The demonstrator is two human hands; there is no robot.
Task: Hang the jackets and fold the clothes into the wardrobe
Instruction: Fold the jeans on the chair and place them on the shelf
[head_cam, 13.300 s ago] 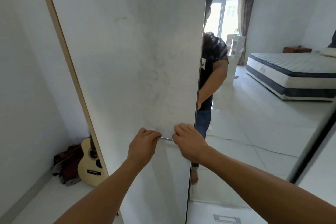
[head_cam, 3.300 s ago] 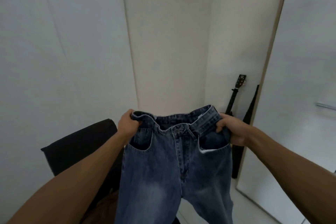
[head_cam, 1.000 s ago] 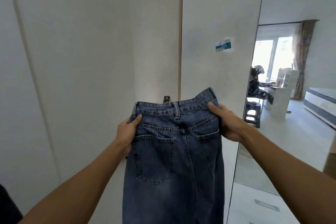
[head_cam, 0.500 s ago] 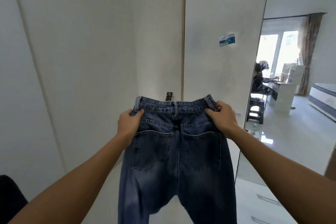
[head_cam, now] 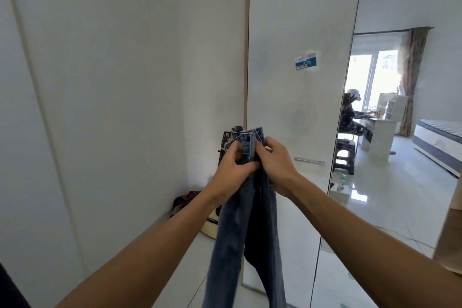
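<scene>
Both hands have brought the jeans' (head_cam: 246, 220) waistband halves together, left hand (head_cam: 231, 169) and right hand (head_cam: 272, 162) each in a clamped grip there; lengthwise fold made, crosswise folds remain.

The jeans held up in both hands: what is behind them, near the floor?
Behind the jeans a guitar leans in the corner; only its pale body edge and headstock show. The rest is covered by the denim.
</scene>
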